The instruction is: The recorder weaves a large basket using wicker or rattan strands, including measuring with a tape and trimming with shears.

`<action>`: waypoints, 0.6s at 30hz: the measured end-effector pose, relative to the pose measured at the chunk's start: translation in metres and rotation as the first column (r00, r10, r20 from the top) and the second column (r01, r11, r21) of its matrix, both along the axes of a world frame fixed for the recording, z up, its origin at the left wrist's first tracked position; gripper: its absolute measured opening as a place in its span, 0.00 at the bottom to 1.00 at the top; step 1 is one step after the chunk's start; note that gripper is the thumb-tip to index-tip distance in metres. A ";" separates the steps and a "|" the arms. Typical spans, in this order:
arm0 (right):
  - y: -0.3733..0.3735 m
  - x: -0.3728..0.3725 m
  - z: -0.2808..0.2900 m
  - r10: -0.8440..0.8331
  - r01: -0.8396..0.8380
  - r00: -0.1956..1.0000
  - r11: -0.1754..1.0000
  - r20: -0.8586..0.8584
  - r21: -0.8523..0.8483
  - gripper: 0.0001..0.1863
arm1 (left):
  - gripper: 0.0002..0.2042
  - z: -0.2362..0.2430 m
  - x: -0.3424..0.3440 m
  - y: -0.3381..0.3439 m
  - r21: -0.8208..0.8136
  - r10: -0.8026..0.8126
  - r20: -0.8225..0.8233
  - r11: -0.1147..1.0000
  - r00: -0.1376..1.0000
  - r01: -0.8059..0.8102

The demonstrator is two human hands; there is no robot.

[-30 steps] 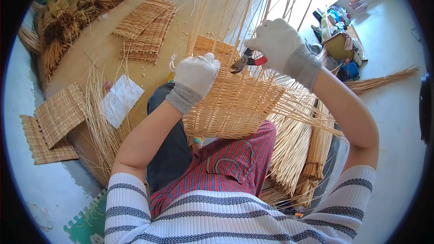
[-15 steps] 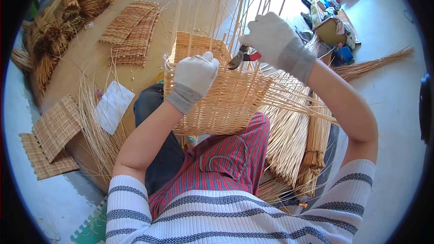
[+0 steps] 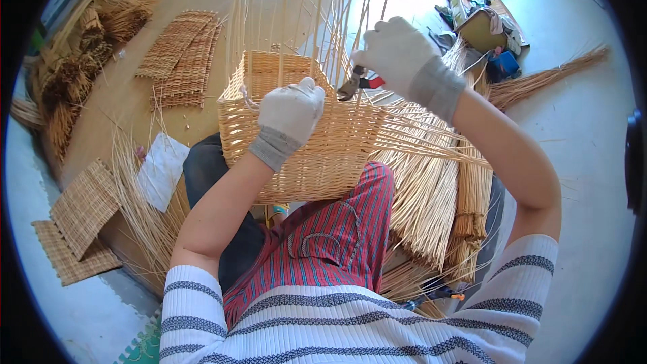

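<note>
A pale wicker basket [image 3: 303, 155] with tall upright stakes rests against my lap, its mouth facing up and away. My left hand [image 3: 291, 111], in a white knit glove, is closed at the near rim, its fingertips hidden. Beside it, a thin pale strand loops over the rim's left corner. My right hand [image 3: 399, 61], gloved too, is closed round the red and black handles of hand cutters [image 3: 352, 86]. Their dark jaws sit at the rim among the stakes, right of my left hand; whether they bite on a stake is too small to tell.
Long loose strands [image 3: 431, 138] stick out right of the basket above cane bundles [image 3: 431, 216]. Woven mats [image 3: 182, 54] lie at far left, more mats [image 3: 84, 202] nearer, beside a white sheet [image 3: 164, 172]. Brown bundles [image 3: 111, 20] stand far left; a cluttered small table [image 3: 482, 30] stands far right.
The basket has shifted left in view and turned slightly, while my left hand stays near the same spot in the picture. The cutters have dipped a little toward the rim, still in my right hand.
</note>
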State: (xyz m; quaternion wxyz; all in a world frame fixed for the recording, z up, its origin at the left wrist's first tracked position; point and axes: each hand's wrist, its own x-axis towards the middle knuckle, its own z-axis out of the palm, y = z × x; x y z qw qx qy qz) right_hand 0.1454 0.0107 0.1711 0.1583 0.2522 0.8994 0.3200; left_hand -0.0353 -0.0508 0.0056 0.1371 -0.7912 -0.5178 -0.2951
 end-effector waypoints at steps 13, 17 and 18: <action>0.008 0.060 -0.001 -0.038 0.038 0.997 0.999 -0.073 0.007 0.16 | 0.12 0.003 0.037 -0.007 0.001 -0.083 0.131 0.996 0.988 0.084; 0.005 0.059 -0.013 -0.104 0.104 0.994 0.994 0.033 0.018 0.12 | 0.09 0.000 0.041 -0.006 -0.071 -0.029 0.054 0.997 0.998 0.033; 0.004 0.063 -0.010 -0.094 0.094 0.996 0.995 0.003 -0.015 0.11 | 0.08 0.001 0.043 -0.007 -0.085 -0.009 0.030 0.996 1.000 0.012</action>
